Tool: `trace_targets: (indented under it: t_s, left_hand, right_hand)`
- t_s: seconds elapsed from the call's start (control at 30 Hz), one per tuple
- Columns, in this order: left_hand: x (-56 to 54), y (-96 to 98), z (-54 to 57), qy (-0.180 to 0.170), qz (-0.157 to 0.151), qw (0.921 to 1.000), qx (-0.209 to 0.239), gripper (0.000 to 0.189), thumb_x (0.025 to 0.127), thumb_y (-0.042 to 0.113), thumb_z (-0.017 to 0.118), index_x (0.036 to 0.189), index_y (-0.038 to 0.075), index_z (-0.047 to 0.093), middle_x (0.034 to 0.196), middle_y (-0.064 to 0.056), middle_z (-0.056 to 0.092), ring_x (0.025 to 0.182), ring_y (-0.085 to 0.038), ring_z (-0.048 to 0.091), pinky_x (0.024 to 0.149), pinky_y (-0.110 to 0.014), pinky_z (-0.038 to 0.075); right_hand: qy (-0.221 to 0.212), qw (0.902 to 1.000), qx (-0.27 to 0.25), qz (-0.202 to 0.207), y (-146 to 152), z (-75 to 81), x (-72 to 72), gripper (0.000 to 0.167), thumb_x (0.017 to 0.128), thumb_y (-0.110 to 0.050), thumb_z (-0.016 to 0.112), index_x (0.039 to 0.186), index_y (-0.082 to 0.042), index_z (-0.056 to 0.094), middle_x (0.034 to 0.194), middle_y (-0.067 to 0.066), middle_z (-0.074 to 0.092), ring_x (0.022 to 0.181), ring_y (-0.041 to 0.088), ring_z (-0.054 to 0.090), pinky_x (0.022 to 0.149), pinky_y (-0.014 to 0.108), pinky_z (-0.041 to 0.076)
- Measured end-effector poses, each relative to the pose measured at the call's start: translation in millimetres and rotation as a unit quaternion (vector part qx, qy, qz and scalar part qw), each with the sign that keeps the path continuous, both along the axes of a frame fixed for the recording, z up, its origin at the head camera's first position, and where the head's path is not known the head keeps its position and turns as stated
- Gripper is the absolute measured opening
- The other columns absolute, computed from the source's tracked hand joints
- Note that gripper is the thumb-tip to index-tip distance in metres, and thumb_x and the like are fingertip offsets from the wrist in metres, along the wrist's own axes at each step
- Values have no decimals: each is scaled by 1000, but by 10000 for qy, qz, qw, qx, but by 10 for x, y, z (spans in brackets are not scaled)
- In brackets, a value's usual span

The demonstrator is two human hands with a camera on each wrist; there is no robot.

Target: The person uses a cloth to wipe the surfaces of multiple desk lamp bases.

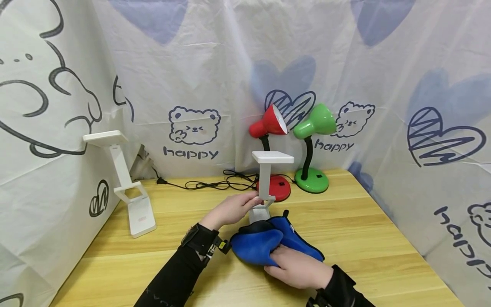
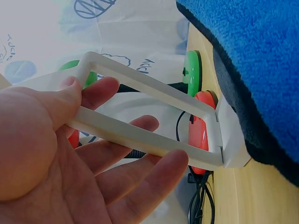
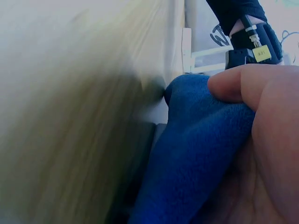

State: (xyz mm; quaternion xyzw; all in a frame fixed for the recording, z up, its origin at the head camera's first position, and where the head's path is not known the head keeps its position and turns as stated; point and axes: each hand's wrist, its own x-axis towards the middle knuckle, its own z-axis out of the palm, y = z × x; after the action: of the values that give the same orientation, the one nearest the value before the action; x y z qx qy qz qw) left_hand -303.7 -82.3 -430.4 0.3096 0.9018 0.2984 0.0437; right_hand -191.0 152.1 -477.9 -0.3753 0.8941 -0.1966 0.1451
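A white folding desk lamp (image 1: 264, 177) stands near the middle of the table. My left hand (image 1: 232, 209) holds it at the joint; in the left wrist view the thumb and index finger pinch the upper end of its open white frame (image 2: 140, 135), while the other fingers are spread behind. My right hand (image 1: 297, 266) grips a blue cloth (image 1: 257, 246) with a black edge, bunched over the front of the lamp's base. In the right wrist view the thumb presses into the fluffy blue fabric (image 3: 201, 121). The cloth hides part of the base.
Another white folding lamp (image 1: 140, 213) stands at the left. Behind the held lamp are a red lamp (image 1: 270, 123) and a green lamp (image 1: 312, 181). A black cord with a plug (image 1: 162, 181) lies along the back edge, against a printed curtain (image 1: 195, 76).
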Motion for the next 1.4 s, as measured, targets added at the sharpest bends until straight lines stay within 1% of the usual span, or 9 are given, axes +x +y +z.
trace_targets:
  t_s: [0.1,0.23,0.33,0.53,0.7,0.83,1.13,1.27,1.4]
  left_hand:
    - [-4,-6,-2,-38,2,10000,-1,35,101,56,29,118,42,56,115,12,65,109,-10,61,93,-41,48]
    - [-5,-9,-2,-60,-2,10000,-16,38,101,57,28,122,41,55,117,10,65,109,-11,61,92,-42,48]
    - [-8,-3,2,-13,30,10000,-44,37,100,59,28,119,43,55,116,13,64,109,-10,60,91,-41,48]
    - [-10,8,22,67,11,10000,-71,35,101,57,29,114,41,58,113,14,65,109,-9,60,94,-41,47]
    - [-17,14,19,99,-45,9999,-88,39,102,55,30,117,35,59,111,8,66,107,-9,61,93,-41,47]
    - [-21,15,7,130,-22,9999,-91,37,101,55,30,117,37,58,111,12,64,108,-9,60,93,-41,47]
    - [-19,13,-2,140,42,9998,-95,32,101,56,31,113,42,57,112,15,63,110,-10,60,95,-41,47]
    - [-25,19,7,163,70,9998,-127,36,101,56,31,117,38,58,114,14,64,112,-11,60,96,-42,47]
    - [-27,25,15,147,90,9997,-167,36,101,55,31,121,41,57,115,12,66,113,-11,60,97,-43,46]
  right_hand:
    - [105,9999,-55,58,-9,9,-75,42,102,-53,35,119,-24,60,125,-7,58,114,6,52,96,34,44]
    - [317,9994,-13,100,-35,-21,-227,33,101,-55,36,95,-30,57,103,-11,57,99,4,50,83,29,41]
    - [524,9986,58,92,-58,-55,-376,33,100,-56,37,99,-30,58,110,-10,57,103,4,51,88,31,43]
    - [719,9974,99,38,-132,-99,-707,31,100,-52,42,94,-27,59,104,-8,60,101,9,52,91,35,42]
    - [569,9983,112,2,-193,-108,-918,29,100,-47,44,98,-24,62,103,-8,62,104,10,52,97,35,40]
    - [336,9993,123,-71,-202,-76,-1026,27,100,-46,45,98,-24,61,92,-10,62,95,7,55,90,30,42]
    - [455,9985,42,-288,-251,-100,-1037,26,101,-40,47,87,-22,59,80,-10,54,87,8,52,82,27,39]
    - [750,9966,102,-319,-293,-106,-928,27,101,-37,47,82,-23,59,71,-11,48,79,8,51,77,27,38]
    - [751,9963,223,-364,-286,-55,-733,32,102,-40,45,75,-24,54,66,-12,38,70,8,47,71,27,37]
